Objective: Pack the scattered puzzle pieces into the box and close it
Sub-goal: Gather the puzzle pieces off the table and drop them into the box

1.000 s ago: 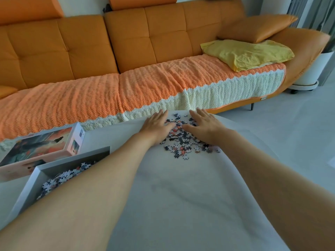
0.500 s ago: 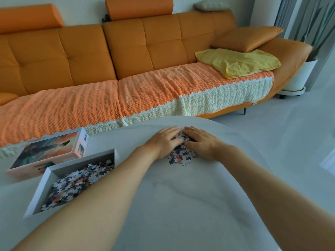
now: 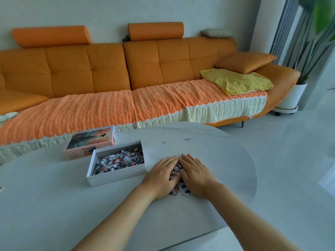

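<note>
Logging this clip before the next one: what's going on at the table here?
A person is packing up a jigsaw on the pale round table. The left hand and right hand lie side by side, laid flat over a small heap of black, white and orange puzzle pieces, just right of the open white cardboard box, which already holds many pieces. The picture-printed box lid lies behind it, off the box. A few stray pieces lie farther back.
</note>
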`<control>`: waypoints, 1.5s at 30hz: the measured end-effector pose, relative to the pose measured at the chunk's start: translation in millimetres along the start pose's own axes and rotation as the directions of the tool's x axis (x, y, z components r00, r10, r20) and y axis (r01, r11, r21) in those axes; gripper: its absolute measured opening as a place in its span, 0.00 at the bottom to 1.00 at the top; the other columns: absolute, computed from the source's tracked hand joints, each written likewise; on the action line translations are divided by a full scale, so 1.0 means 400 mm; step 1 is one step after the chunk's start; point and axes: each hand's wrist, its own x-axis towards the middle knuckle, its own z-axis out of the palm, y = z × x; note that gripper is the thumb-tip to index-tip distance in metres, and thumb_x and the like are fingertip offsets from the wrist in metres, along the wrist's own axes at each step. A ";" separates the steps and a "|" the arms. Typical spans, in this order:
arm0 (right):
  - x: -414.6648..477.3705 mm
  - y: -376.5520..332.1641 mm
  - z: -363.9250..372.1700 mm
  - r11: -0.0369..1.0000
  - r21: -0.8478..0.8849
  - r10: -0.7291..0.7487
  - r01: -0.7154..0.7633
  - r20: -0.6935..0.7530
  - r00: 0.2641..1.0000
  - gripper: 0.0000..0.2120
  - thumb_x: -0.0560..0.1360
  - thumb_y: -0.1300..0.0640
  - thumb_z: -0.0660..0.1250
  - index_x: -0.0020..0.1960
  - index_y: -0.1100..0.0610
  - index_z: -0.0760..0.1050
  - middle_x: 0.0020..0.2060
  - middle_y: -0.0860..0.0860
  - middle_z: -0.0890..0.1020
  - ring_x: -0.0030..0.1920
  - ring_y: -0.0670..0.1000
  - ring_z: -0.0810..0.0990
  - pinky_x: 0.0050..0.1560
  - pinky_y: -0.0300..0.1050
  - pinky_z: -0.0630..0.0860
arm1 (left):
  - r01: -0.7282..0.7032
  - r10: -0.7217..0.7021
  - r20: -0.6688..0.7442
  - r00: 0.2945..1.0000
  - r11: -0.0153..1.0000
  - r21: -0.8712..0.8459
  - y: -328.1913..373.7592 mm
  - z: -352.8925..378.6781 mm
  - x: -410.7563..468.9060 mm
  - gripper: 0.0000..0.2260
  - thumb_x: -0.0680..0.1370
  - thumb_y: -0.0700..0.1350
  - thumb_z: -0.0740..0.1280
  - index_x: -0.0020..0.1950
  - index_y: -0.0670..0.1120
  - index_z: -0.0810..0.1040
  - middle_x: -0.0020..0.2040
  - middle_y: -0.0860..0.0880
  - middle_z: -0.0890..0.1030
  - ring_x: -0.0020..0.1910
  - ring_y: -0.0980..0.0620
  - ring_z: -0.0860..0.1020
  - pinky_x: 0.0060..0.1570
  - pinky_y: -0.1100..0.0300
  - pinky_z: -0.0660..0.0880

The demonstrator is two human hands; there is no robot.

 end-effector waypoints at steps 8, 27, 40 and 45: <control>-0.054 -0.124 0.031 0.975 0.215 -0.053 0.047 0.020 0.998 0.24 0.83 0.49 0.47 0.79 0.50 0.54 0.78 0.48 0.57 0.78 0.48 0.50 0.76 0.44 0.46 | 0.130 -0.136 -0.018 0.991 0.973 -0.188 0.009 -0.051 -0.126 0.24 0.81 0.45 0.55 0.78 0.49 0.58 0.78 0.53 0.59 0.75 0.56 0.58 0.73 0.62 0.55; 0.247 0.142 -0.063 0.992 -0.087 0.101 -0.095 0.062 0.993 0.32 0.81 0.43 0.52 0.80 0.55 0.45 0.79 0.52 0.45 0.78 0.52 0.42 0.77 0.49 0.43 | 0.355 -0.378 0.170 0.910 0.922 0.153 -0.057 -0.040 0.279 0.29 0.83 0.55 0.47 0.80 0.43 0.44 0.80 0.46 0.41 0.78 0.48 0.41 0.76 0.50 0.44; 0.033 0.029 -0.053 0.992 0.120 -0.055 0.045 0.087 0.995 0.23 0.83 0.50 0.50 0.78 0.51 0.57 0.78 0.49 0.57 0.78 0.47 0.50 0.77 0.47 0.44 | 0.092 -0.130 0.238 0.962 0.982 0.165 0.031 -0.046 0.043 0.29 0.83 0.60 0.44 0.80 0.48 0.44 0.80 0.51 0.44 0.78 0.55 0.44 0.73 0.61 0.41; -0.075 -0.059 -0.003 0.988 0.147 -0.043 0.039 0.029 0.999 0.23 0.83 0.49 0.49 0.77 0.51 0.59 0.78 0.49 0.56 0.78 0.48 0.49 0.77 0.46 0.44 | 0.055 -0.095 0.208 0.974 0.980 0.192 0.040 -0.061 -0.098 0.28 0.83 0.58 0.46 0.80 0.47 0.46 0.80 0.51 0.46 0.78 0.56 0.45 0.75 0.61 0.42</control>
